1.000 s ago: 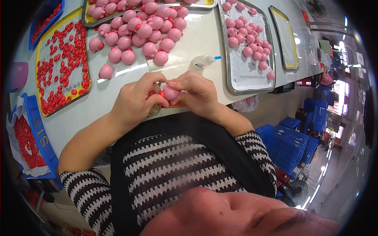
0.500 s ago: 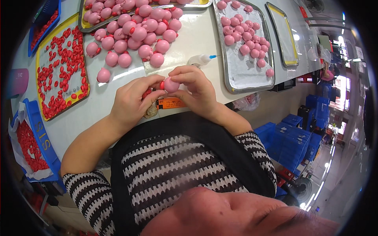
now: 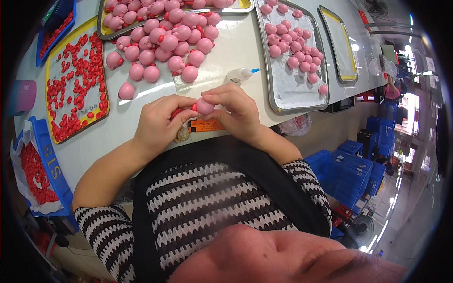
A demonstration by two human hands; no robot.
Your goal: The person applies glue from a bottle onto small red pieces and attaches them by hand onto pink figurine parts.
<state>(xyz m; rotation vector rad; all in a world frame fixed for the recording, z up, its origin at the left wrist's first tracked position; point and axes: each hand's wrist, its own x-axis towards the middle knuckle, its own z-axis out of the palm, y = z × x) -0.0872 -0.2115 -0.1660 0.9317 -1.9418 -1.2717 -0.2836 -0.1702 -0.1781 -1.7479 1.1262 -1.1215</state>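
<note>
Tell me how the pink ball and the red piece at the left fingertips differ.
The pink ball is larger and paler; the red piece is smaller and deeper in colour. The right hand holds the pink ball, while the left hand pinches the red piece. Both are held, and they appear to touch.

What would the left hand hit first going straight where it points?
Most likely the pink ball in the right hand, just past the red oval piece at the fingertips of the left hand; depth is unclear.

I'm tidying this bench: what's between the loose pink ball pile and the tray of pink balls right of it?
A whitish bottle with a blue tip, between the pile and tray; head view.
</note>
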